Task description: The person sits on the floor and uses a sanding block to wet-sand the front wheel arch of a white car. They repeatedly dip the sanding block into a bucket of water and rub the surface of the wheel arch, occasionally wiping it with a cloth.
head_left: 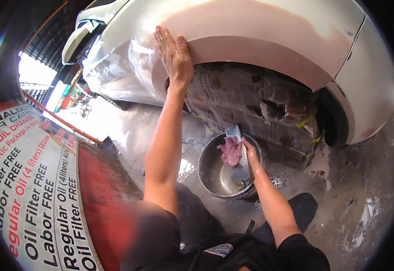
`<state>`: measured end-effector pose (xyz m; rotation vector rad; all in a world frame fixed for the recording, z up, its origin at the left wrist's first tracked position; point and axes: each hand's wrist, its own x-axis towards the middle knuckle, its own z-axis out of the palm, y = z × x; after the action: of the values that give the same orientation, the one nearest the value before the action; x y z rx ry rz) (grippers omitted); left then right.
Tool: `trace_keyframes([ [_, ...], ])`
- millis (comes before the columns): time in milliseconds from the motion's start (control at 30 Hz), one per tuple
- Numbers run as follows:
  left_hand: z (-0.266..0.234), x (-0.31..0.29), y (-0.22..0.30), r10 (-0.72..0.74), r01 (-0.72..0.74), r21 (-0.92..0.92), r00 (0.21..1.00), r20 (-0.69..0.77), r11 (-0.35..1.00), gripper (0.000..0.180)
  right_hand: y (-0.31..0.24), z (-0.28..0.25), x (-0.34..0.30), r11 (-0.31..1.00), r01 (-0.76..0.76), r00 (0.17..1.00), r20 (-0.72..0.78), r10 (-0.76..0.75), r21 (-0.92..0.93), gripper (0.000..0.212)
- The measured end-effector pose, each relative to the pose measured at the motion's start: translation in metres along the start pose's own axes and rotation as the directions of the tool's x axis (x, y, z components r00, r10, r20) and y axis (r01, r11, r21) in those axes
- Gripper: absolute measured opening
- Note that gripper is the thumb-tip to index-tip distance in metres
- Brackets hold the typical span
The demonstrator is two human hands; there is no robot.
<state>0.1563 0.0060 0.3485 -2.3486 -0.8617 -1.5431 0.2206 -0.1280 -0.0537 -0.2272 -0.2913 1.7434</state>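
My left hand (174, 54) lies flat, fingers spread, on the sanded pinkish fender (260, 31) of a white car, just above the wheel arch. My right hand (250, 156) reaches into a dark metal bucket (208, 174) on the floor and grips a grey sheet of sandpaper (235, 135) at the bucket's rim. A pink rag (231, 151) lies inside the bucket next to that hand. The wheel (251, 101) behind the bucket is masked with newspaper and bits of yellow tape.
A red and white printed banner (30, 189) lies at my left. The wet concrete floor (341, 189) is spattered with white dust. The car's side mirror (77, 40) sticks out at the upper left. My knees fill the lower middle.
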Motion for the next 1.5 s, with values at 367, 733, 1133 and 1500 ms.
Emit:
trace_keyframes([
  [367, -0.007, -0.030, -0.004, -0.022, 0.025, -0.036, 0.997, 0.073, 0.999, 0.084, -0.007, 0.016, -0.014, 0.985, -0.020, 1.000, -0.016, 0.018, -0.171, 0.057],
  [733, -0.004, 0.039, -0.045, -0.093, 0.093, 0.018, 0.996, -0.007, 0.996, 0.079, 0.007, -0.008, 0.001, 0.998, -0.052, 0.999, -0.013, 0.051, -0.035, 0.046],
  [1133, 0.009, 0.014, 0.035, 0.128, -0.131, 0.114, 0.991, 0.033, 0.985, 0.081, -0.007, 0.035, -0.024, 0.983, -0.095, 0.994, -0.063, 0.086, -0.156, 0.058],
  [1500, 0.036, 0.012, 0.107, 0.439, -0.457, 0.114, 0.885, 0.152, 0.882, 0.081, 0.000, -0.007, -0.002, 0.988, -0.032, 0.995, -0.101, 0.016, -0.153, 0.057],
])
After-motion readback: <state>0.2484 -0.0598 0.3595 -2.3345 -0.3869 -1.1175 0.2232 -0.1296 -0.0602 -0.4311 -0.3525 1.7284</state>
